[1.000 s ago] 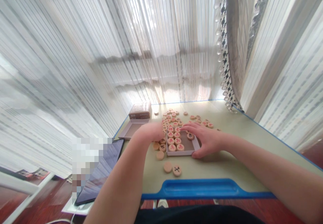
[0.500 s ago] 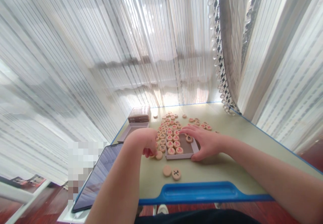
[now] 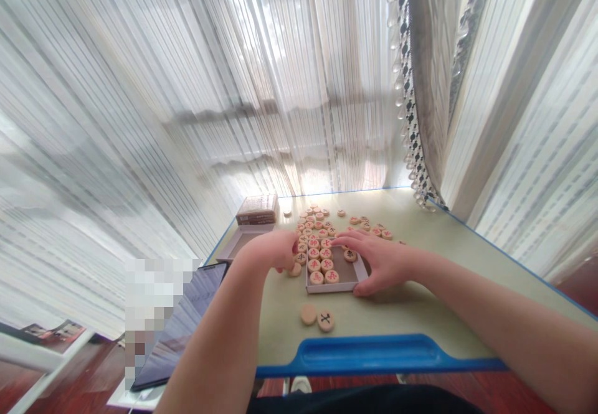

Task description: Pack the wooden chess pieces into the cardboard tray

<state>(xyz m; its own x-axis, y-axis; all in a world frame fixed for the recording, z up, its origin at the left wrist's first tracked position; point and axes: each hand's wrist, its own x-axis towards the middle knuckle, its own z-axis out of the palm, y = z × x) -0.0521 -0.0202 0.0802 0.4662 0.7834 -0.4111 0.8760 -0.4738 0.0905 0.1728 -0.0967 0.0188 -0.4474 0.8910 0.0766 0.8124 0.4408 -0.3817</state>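
A shallow white-walled box [image 3: 343,288] lies on the table, holding rows of red-marked Chinese chess pieces [image 3: 331,276] on its left side and one black-marked piece [image 3: 350,255] near its right wall. My right hand [image 3: 374,258] spans the box's right side, thumb at the near corner and fingers across the far part. Left of the box, my left hand [image 3: 280,251] is closed, fingers curled down beside loose pieces [image 3: 300,258]; its fingertips are partly hidden. A plain face-down piece [image 3: 294,269] sits just below those fingers.
Another face-down piece [image 3: 308,314] and a black-marked piece [image 3: 326,321] lie nearer me. More pieces [image 3: 319,216] spread beyond the box. At left are a box lid [image 3: 233,244], a closed box [image 3: 256,208] and a tablet [image 3: 187,320]. A blue tray [image 3: 369,353] edges the table.
My left hand has shifted away from me along the box's left side. The loose pieces by it, including the face-down one, have slid the same way. My right hand stays put.
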